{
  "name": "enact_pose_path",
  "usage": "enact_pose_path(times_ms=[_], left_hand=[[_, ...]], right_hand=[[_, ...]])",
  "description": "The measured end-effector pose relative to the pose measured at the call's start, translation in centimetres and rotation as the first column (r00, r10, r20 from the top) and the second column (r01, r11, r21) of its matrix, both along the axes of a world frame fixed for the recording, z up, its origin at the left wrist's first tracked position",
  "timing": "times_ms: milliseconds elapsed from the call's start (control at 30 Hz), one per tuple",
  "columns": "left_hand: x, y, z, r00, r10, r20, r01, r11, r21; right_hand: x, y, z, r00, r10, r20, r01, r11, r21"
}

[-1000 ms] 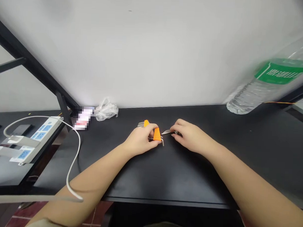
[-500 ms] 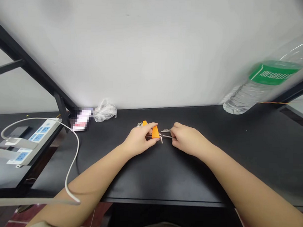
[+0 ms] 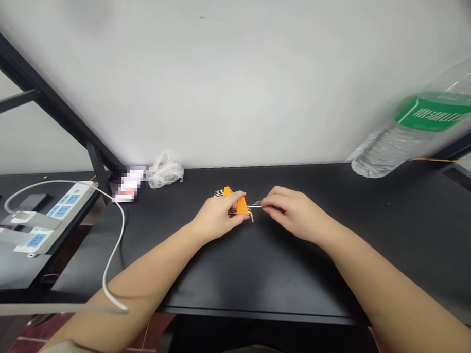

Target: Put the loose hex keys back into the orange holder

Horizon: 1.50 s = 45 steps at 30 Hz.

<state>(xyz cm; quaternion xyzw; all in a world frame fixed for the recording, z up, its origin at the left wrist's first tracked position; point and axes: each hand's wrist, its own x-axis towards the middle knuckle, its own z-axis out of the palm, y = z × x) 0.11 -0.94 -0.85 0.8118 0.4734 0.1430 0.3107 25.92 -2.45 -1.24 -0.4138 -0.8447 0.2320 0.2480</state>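
Observation:
My left hand is closed around an orange hex key holder, thumb and fingers gripping its sides. Several thin metal keys stick out of the holder's far left end, and a bent silver key shows at its near right end. My right hand pinches a straight metal hex key, whose tip reaches the holder's right side; whether it sits in a hole I cannot tell. Beside the right fingertips lie several loose keys, partly hidden by that hand.
Both hands are over a black table against a white wall. A large water bottle stands at the back right. Crumpled clear plastic lies at the back left. A power strip with a white cable is at the left.
My right hand has shifted slightly and brought the hex key up against the holder, closing the earlier gap. My left hand keeps its grip. The view has moved a little.

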Motion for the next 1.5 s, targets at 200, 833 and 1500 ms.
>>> enact_pose_path(times_ms=[200, 833, 1500], left_hand=[[0.1, -0.1, 0.3, 0.999, -0.045, -0.030, 0.045, 0.999, 0.018], [0.0, -0.2, -0.1, 0.991, -0.126, -0.037, 0.130, 0.982, 0.141], [0.0, -0.1, -0.2, 0.994, -0.100, -0.051, 0.104, 0.990, 0.093]], right_hand=[[-0.1, -0.6, 0.2, 0.996, -0.027, 0.084, 0.022, 0.998, 0.066], [-1.1, -0.4, 0.4, 0.995, -0.046, -0.090, 0.030, 0.986, -0.167], [1.0, 0.8, -2.5, 0.958, -0.119, 0.262, 0.146, 0.986, -0.085]])
